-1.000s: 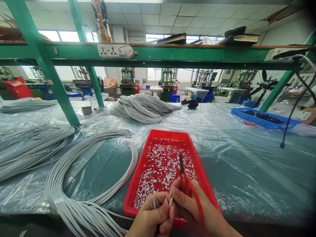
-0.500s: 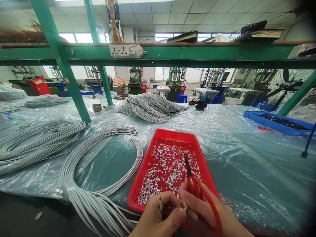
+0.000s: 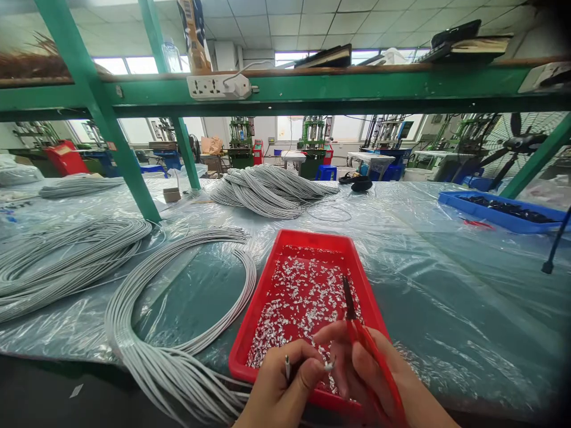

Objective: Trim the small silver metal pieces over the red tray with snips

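A thin grey wire (image 3: pixel 287 367) is pinched between thumb and forefinger of the left hand (image 3: pixel 281 392), fingers closed on it, w/ the stripped end standing up above the knuckles. A second short wire end (image 3: pixel 329 364) is seen between the two hands, at the left thumb tip; which hand grips it cannot be told. The right hand (image 3: pixel 375 380) is closed around the red handles of a pair of scissors (image 3: pixel 357 333), whose dark blades are pointed away from the person, over the tray contents. Both hands are held above the near end of a red tray (image 3: pixel 250 333), approx. at the desk's front edge. The tray floor is covered w/ small silvery-white cut pieces (image 3: pixel 303 297). The desk (image 3: pixel 446 285) is covered by clear plastic sheeting over a green surface. A large loop of grey cables (image 3: pixel 147 351) is laid just left of the tray, running off the near edge; further bundles are laid at far left (image 3: pixel 66 255) and behind the tray (image 3: pixel 267 190). A blue tray (image 3: pixel 499 213) w/ dark parts is placed well apart, at far right. A green shelf frame (image 3: pixel 312 89) is mounted overhead, w/ a white power strip (image 3: pixel 218 87) fixed to it.
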`<action>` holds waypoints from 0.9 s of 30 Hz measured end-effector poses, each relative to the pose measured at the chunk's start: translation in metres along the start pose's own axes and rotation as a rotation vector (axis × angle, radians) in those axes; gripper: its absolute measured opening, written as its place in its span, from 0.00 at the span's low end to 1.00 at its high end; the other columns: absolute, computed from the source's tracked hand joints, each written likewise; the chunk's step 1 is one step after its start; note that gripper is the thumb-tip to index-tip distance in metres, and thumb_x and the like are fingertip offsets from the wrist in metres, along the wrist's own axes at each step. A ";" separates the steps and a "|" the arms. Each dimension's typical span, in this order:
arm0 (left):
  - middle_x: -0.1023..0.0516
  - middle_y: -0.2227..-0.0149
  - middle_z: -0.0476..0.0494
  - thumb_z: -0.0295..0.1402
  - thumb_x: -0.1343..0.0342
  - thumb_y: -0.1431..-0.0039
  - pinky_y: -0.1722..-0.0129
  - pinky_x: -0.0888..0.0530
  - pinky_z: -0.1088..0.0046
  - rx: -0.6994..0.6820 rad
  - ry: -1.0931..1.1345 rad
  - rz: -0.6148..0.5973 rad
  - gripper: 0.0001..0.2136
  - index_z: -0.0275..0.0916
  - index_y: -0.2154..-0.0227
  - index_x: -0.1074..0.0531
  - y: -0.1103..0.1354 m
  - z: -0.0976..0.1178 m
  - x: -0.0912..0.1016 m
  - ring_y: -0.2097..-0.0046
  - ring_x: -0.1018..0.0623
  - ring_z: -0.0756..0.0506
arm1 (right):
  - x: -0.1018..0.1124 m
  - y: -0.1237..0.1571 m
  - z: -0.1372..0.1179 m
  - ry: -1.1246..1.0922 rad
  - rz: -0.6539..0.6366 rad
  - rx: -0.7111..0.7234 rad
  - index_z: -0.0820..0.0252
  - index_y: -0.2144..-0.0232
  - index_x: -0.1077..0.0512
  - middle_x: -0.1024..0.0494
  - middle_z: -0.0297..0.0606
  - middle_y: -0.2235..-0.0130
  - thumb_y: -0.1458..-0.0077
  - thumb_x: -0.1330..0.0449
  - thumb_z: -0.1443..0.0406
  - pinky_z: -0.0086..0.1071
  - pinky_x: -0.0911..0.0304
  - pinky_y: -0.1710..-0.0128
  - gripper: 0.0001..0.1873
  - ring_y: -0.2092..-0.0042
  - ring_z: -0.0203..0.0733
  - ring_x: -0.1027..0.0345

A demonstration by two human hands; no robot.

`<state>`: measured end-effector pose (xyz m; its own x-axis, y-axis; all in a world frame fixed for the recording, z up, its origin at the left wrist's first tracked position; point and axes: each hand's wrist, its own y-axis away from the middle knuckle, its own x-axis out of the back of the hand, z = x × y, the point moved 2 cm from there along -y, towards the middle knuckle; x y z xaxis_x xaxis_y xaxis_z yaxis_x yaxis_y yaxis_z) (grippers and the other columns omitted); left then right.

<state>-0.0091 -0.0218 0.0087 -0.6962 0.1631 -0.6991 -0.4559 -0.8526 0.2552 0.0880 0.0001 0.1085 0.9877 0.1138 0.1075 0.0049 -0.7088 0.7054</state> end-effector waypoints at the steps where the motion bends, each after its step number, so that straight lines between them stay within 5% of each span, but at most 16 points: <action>1: 0.35 0.77 0.47 0.53 0.48 0.48 0.75 0.44 0.78 0.010 -0.028 0.007 0.22 0.34 0.75 0.30 0.001 0.000 0.000 0.74 0.39 0.52 | 0.002 0.003 -0.003 0.093 0.049 0.033 0.63 0.70 0.31 0.32 0.32 0.78 0.58 0.36 0.45 0.23 0.53 0.77 0.27 0.78 0.26 0.47; 6: 0.33 0.76 0.47 0.53 0.48 0.48 0.78 0.45 0.78 0.032 -0.082 -0.020 0.22 0.35 0.74 0.28 0.000 0.005 -0.003 0.75 0.39 0.53 | 0.014 0.006 -0.001 0.301 0.137 0.035 0.63 0.75 0.30 0.34 0.30 0.77 0.62 0.30 0.60 0.24 0.47 0.73 0.16 0.74 0.31 0.43; 10: 0.32 0.77 0.48 0.49 0.45 0.48 0.74 0.43 0.78 0.019 0.055 -0.155 0.19 0.34 0.74 0.31 -0.002 0.008 -0.010 0.75 0.37 0.54 | 0.012 0.004 -0.001 0.042 0.063 0.059 0.64 0.76 0.30 0.31 0.31 0.77 0.60 0.31 0.60 0.23 0.42 0.72 0.15 0.74 0.30 0.39; 15: 0.32 0.77 0.48 0.48 0.42 0.50 0.76 0.44 0.78 0.085 0.150 -0.203 0.19 0.34 0.74 0.35 -0.004 0.003 -0.011 0.77 0.39 0.55 | 0.010 0.002 -0.003 -0.047 0.063 0.030 0.67 0.77 0.30 0.31 0.31 0.79 0.61 0.30 0.63 0.19 0.50 0.79 0.14 0.77 0.26 0.42; 22: 0.28 0.74 0.44 0.45 0.40 0.51 0.72 0.38 0.76 0.039 0.269 -0.234 0.17 0.35 0.76 0.35 -0.006 0.004 -0.011 0.73 0.31 0.51 | 0.007 -0.003 0.023 -0.404 -0.142 -0.126 0.64 0.81 0.39 0.45 0.22 0.88 0.54 0.35 0.55 0.22 0.57 0.85 0.21 0.88 0.21 0.61; 27: 0.44 0.82 0.55 0.50 0.41 0.53 0.79 0.52 0.79 0.127 0.148 -0.168 0.21 0.35 0.76 0.38 -0.004 0.006 -0.010 0.79 0.47 0.57 | 0.010 0.002 0.014 0.119 0.199 0.148 0.64 0.78 0.36 0.37 0.29 0.80 0.59 0.32 0.57 0.22 0.51 0.79 0.20 0.78 0.27 0.48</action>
<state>-0.0039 -0.0166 0.0188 -0.5199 0.2148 -0.8267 -0.6312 -0.7487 0.2024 0.1005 -0.0097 0.1010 0.9462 0.0373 0.3214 -0.1556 -0.8184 0.5531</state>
